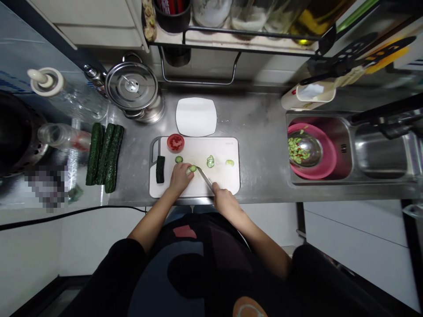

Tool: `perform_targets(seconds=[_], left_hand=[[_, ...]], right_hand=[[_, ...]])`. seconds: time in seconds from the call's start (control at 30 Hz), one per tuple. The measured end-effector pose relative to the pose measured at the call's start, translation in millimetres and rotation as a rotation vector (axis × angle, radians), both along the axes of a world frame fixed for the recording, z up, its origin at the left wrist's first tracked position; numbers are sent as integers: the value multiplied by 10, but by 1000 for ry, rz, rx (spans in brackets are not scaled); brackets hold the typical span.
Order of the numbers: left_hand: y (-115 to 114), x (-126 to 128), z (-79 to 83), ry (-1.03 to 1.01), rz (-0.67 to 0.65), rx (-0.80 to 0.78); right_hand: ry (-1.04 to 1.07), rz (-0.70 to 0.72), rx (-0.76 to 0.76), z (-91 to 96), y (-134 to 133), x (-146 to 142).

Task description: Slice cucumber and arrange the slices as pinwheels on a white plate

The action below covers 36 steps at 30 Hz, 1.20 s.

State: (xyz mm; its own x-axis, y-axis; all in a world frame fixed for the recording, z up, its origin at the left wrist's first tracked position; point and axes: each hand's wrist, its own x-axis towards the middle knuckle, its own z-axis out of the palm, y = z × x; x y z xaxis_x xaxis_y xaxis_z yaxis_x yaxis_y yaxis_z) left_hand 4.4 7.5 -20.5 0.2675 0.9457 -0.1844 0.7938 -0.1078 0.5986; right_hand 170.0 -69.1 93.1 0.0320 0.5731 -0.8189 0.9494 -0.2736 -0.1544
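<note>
Near frame centre, the left hand (180, 179) is pinching a cucumber piece (193, 168) (long axis mostly hidden); lower right of it, the right hand (226, 201) is gripping a knife (205, 178) pointing up-left toward it

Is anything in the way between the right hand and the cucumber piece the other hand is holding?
Nothing visible but the knife, which the right hand holds, its blade reaching toward the cucumber piece in the left hand. The cucumber slices lie farther up the cutting board, not in between.

Left hand (180, 179) and right hand (226, 202) angle inward, fingers (216, 190) curled.
</note>
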Motion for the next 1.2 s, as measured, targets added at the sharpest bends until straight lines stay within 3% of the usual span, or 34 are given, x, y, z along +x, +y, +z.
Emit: perform_targets(seconds=[0.2,0.57,1.2], left_hand=[[69,-64,25,-72,-85,-45],[-127,-46,18,-61,46,34],[-119,-31,2,-60,66,24]], right_hand=[[-14,-8,-5,16,-52,9],[9,36,-4,42,46,-117],[-17,64,3,-1,45,-160]])
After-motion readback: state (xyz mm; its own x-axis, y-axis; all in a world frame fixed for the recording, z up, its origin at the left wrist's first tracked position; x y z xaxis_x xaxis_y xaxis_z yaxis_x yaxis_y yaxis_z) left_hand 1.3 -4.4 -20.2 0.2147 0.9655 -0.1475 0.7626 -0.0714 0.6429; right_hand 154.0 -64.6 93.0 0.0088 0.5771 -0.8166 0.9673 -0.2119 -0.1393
